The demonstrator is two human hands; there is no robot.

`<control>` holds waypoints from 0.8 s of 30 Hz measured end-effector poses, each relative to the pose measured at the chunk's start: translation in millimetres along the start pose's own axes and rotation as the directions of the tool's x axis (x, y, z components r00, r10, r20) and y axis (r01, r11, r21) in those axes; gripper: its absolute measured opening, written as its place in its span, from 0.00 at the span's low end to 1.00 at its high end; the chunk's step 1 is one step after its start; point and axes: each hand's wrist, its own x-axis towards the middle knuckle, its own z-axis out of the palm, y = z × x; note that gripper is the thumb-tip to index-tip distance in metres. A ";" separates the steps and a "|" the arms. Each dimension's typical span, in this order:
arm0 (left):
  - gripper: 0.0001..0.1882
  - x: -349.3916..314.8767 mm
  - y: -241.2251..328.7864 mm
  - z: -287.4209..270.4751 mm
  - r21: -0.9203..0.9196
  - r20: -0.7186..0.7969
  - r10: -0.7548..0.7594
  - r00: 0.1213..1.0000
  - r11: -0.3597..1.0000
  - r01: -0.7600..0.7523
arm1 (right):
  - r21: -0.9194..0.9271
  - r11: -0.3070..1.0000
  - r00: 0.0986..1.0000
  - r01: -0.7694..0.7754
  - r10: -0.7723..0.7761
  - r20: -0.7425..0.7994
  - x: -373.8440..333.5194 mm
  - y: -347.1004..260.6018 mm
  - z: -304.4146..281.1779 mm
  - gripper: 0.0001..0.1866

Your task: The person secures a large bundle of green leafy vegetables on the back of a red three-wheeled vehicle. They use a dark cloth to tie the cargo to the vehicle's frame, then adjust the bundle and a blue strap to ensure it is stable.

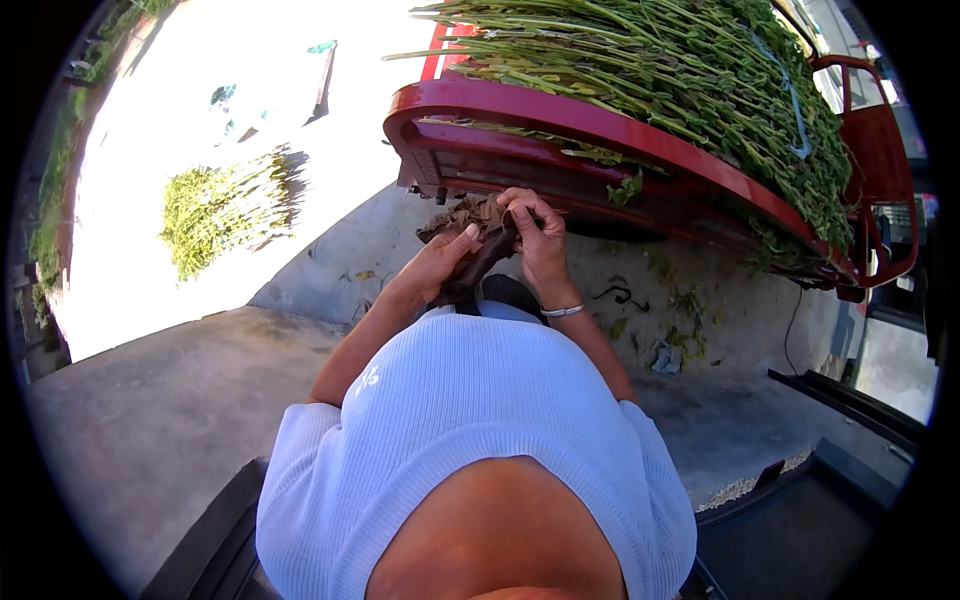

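In front of my chest, both hands hold a dark brown, crumpled, soft piece [486,262]. Whether it is dried leaf or cloth I cannot tell. The fingers of my left hand [445,260] are closed on it, thumb on top, and a lighter brown wrinkled part [470,215] sticks out beyond them. My right hand [540,240], with a bracelet [562,311] at the wrist, pinches its other end between bent fingers. Both hands are just below the red rail [560,118] of a vehicle bed.
Long green leafy stalks [640,70] fill the red vehicle bed, a blue strap [790,85] across them. Another stalk bundle [225,210] lies on sunlit ground at left. Fallen leaves [685,320] litter the concrete [180,400]. A dark tray-like surface [800,530] stands at lower right.
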 end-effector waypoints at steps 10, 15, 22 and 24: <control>0.13 -8.0 13.5 41.2 -0.195 -0.169 0.156 0.973 0.963 -0.188 | -0.035 0.999 0.995 -0.008 0.011 0.096 -4.3 18.4 -5.4 0.05; 0.16 19.2 -12.1 12.1 0.363 -0.389 0.539 0.747 0.835 -0.414 | 0.041 0.982 0.975 -0.183 0.176 0.135 -12.1 3.1 8.1 0.06; 0.12 3.8 53.6 -78.6 0.381 -0.545 0.669 0.506 0.735 -0.561 | -0.530 0.848 0.991 -0.025 0.092 0.100 -34.9 7.8 -33.9 0.07; 0.09 -3.6 71.2 -59.5 0.240 -0.457 0.641 0.617 0.757 -0.608 | -0.541 0.829 0.989 -0.143 0.098 -0.112 -16.7 8.6 -46.9 0.08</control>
